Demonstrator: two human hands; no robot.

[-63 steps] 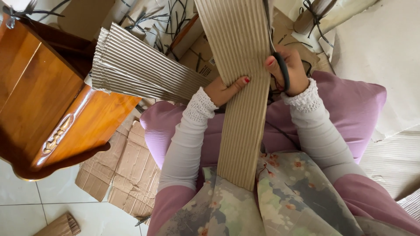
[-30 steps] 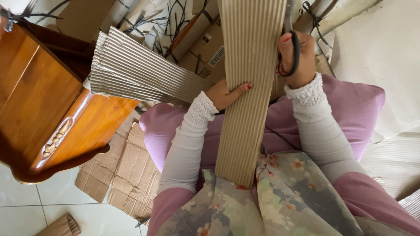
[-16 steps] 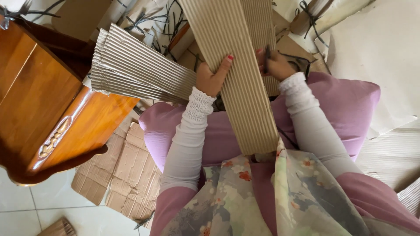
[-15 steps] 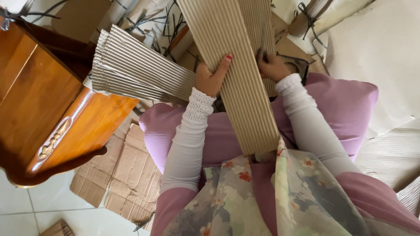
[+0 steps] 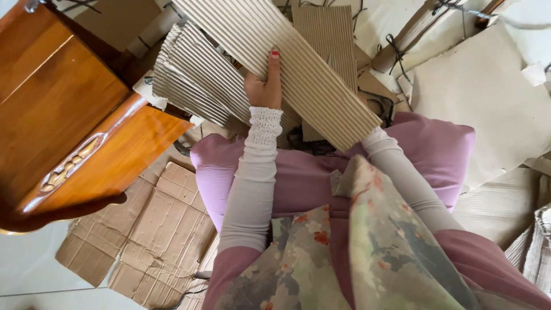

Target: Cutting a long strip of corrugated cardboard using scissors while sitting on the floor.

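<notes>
Cluttered floor of flattened cardboard [image 5: 155, 229] under a wooden cabinet [image 5: 69, 115]. Left hand [image 5: 264, 86] grasps the corrugated strip [image 5: 287, 63] flat on its face, steadying it over the lap. Right hand hidden beneath the strip, grip unclear. Scissors [image 5: 381, 109] lie just beyond.

The right hand is wholly hidden behind the long ribbed strip of brown corrugated cardboard [image 5: 298, 69] — only its grey sleeve [image 5: 402, 172] shows. The strip's upper end runs off the top edge.
</notes>
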